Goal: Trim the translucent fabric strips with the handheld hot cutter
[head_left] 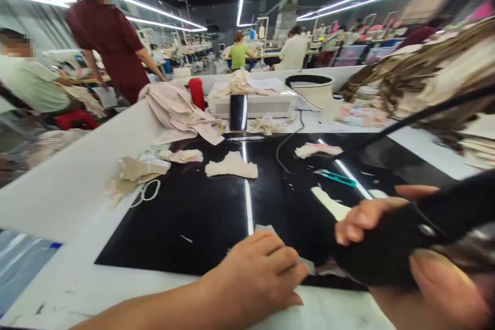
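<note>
At the near edge of the black work mat (pixel 185 227): left hand (pixel 257 278) lying palm down, fingers together, pressing flat a small grey fabric piece (pixel 270 230) that is peeking out past the fingertips. Right hand (pixel 410 263) closing around a black-handled tool (pixel 390 255), fingers and thumb clamped on its body; its cord (pixel 406 121) is running up and away to the right. The tool's tip is meeting the fabric just beside the left fingertips, so the holding fingers are best kept clear of it and the cloth taut. Beyond: teal tweezers (pixel 336 178), cream fabric pieces (pixel 232 166), white scissors (pixel 146 192), a white machine (pixel 255 104). Tool head blurred, its kind uncertain; right wrist cut off by the frame; most of the grey piece hidden under the palm
</note>
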The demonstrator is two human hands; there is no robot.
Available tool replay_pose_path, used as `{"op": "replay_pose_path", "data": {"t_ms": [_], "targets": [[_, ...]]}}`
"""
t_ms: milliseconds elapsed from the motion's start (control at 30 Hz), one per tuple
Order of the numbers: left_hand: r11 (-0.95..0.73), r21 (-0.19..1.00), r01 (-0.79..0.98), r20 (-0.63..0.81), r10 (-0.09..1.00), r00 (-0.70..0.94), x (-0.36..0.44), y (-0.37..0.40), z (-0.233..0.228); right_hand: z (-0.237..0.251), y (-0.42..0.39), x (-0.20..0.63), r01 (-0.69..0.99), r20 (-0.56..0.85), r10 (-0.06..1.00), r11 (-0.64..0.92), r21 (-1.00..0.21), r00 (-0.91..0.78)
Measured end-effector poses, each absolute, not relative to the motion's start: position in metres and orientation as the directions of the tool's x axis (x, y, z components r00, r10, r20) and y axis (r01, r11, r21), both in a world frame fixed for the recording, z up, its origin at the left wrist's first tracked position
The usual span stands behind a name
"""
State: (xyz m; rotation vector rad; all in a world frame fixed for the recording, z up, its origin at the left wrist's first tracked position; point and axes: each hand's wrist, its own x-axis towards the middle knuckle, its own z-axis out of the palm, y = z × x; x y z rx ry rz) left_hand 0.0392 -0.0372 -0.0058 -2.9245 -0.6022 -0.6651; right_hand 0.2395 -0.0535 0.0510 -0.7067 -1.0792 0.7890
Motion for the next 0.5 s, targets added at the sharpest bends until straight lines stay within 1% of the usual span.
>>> {"op": "replay_pose_path", "data": {"t_ms": [67,133,300,500], "targets": [[-0.922,0.043,0.385,0.445,0.362,0.819,0.036,-0.038,-0.002,0.062,-0.055,0.238,-0.190,0.483,0.810,0.559,-0.807,0.331],[-0.926,0.065,0.373,0.447,0.361,0.819,0.034,-0.037,-0.002,0.067,-0.054,0.233,-0.168,0.496,0.792,0.576,-0.800,0.355],[-0.924,0.069,0.377,0.445,0.366,0.817,0.032,-0.040,-0.002,0.062,-0.054,0.228,-0.163,0.528,0.789,0.593,-0.789,0.315],[-0.923,0.070,0.379,0.422,0.371,0.827,0.031,-0.041,-0.001,0.057,-0.059,0.229,-0.146,0.505,0.814,0.558,-0.817,0.288]]}}
